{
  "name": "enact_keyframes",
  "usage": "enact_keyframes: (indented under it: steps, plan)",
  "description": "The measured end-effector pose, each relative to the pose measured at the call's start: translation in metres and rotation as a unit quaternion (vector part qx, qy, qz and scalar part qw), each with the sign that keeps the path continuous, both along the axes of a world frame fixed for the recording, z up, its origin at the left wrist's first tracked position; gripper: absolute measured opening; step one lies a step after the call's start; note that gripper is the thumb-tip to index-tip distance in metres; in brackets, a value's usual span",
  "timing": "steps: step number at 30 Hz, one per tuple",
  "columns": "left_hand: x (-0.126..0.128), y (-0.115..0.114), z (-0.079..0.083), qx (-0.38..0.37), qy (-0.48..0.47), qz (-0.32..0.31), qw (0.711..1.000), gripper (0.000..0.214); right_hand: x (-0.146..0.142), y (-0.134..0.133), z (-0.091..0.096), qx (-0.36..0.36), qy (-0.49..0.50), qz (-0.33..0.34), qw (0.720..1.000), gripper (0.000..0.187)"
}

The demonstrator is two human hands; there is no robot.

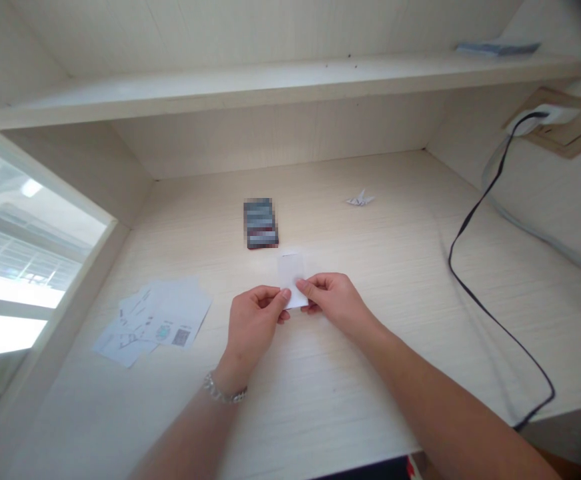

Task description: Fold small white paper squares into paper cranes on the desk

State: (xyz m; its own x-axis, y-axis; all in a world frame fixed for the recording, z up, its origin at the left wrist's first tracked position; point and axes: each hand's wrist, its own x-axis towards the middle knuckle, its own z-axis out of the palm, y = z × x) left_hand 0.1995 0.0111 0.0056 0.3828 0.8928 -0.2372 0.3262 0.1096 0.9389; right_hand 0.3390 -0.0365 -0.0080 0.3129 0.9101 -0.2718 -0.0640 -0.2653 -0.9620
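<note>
A small folded piece of white paper (291, 272) is held over the middle of the desk, its long side pointing away from me. My left hand (255, 320) pinches its lower left corner between thumb and fingers. On the opposite edge, my right hand (335, 300) grips the paper with the thumb on top and fingertips beneath. Just beyond lies a dark rectangular object (261, 223) with a blurred-out face. Farther right stands a small folded-paper crane (360, 199).
Several overlapping printed paper sheets (170, 310) lie at the left. A black cable (475, 293) runs from a plug in the wall socket (565, 130) down the right side. Above the desk (370, 400) spans a shelf (220, 93); a window (20, 253) is at the left.
</note>
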Motion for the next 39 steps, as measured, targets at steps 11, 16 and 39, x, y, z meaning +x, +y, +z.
enact_keyframes:
  steps: [11, 16, 39]
  plan:
    - [-0.004, 0.005, -0.009, -0.024, -0.040, 0.020, 0.999, 0.029, 0.000, 0.000, 0.003, -0.009, -0.001, 0.029, 1.000, 0.024]
    - [-0.002, 0.004, -0.013, -0.082, -0.112, 0.032, 0.990, 0.026, 0.002, 0.000, 0.005, 0.000, -0.007, 0.033, 0.999, 0.021]
    - [-0.004, 0.008, -0.008, -0.155, -0.183, 0.014, 0.971, 0.026, 0.003, -0.001, -0.001, 0.023, 0.034, 0.038, 0.998, 0.016]
